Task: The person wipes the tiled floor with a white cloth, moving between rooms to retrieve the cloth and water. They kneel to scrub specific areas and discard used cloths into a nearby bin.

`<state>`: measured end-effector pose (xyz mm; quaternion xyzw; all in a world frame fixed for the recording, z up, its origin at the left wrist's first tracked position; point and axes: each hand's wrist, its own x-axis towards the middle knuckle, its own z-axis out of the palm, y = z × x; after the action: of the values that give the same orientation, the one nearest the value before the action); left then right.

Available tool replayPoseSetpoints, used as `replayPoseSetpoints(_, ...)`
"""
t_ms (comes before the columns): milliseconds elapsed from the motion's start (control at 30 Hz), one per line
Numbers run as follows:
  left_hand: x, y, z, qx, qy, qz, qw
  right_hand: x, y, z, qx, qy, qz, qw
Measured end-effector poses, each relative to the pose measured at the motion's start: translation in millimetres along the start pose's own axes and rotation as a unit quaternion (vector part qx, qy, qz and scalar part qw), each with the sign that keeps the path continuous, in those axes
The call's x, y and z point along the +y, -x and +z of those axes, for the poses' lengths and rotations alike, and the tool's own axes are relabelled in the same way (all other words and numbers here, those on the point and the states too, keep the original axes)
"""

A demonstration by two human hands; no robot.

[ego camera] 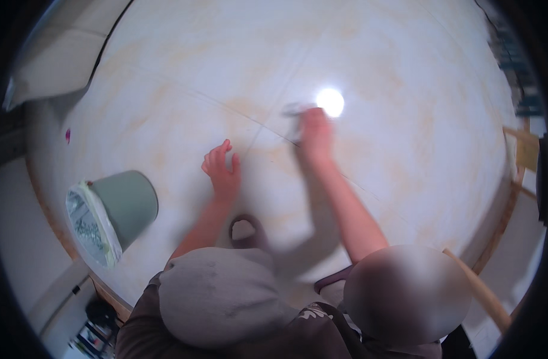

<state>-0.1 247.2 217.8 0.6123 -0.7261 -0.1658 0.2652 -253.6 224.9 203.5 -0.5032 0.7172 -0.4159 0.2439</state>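
My right hand (316,132) is blurred, stretched out low over the marbled pale floor (238,63). Its fingers look curled around a small dark-grey object (292,110), too smeared to name, which sticks out on the left side of the hand. Just beyond the knuckles lies a round, bright glare of light on the floor. My left hand (222,168) hovers to the left with nothing in it, its thumb apart from the loosely bent fingers.
To the left stands a green waste bin (128,204) with a pale plastic liner. A small magenta scrap (68,136) lies near the left wall. My knees (220,291) and a slipper (256,238) are close below. Wooden furniture legs (480,289) rise at right. A black cable edges the pale cover (54,63), upper left.
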Motion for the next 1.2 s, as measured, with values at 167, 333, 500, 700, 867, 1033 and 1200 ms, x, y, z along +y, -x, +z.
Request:
replayPoseSetpoints(167, -55, 13, -19, 0.099, -0.036, 0.010, 0.994, 96, -68, -148, 0.233, 0.309, 0.097, 0.917)
replayPoseSetpoints(333, -113, 19, -35, 0.167, -0.132, -0.027, 0.977, 103, -106, -64, 0.185, 0.341, 0.048, 0.920)
replayPoseSetpoints(500, -124, 27, -36, 0.134, -0.107, -0.024, 0.985, -22, -150, 135, 0.022, 0.105, -0.156, 0.982)
replayPoseSetpoints(700, -117, 25, -47, 0.113, -0.051, -0.052, 0.991, -147, -123, 284, -0.241, 0.006, -0.253, 0.937)
replayPoseSetpoints(867, -114, 23, -54, 0.121, -0.056, -0.066, 0.989, -148, -69, 277, -0.466, -0.045, -0.427, 0.773)
replayPoseSetpoints(1033, -115, 24, -50, 0.143, -0.062, -0.062, 0.986, -93, -38, 144, -0.574, -0.034, -0.363, 0.733)
replayPoseSetpoints(1200, -115, 23, -47, 0.144, -0.078, -0.063, 0.984, -65, -13, 44, -0.617, 0.056, -0.219, 0.754)
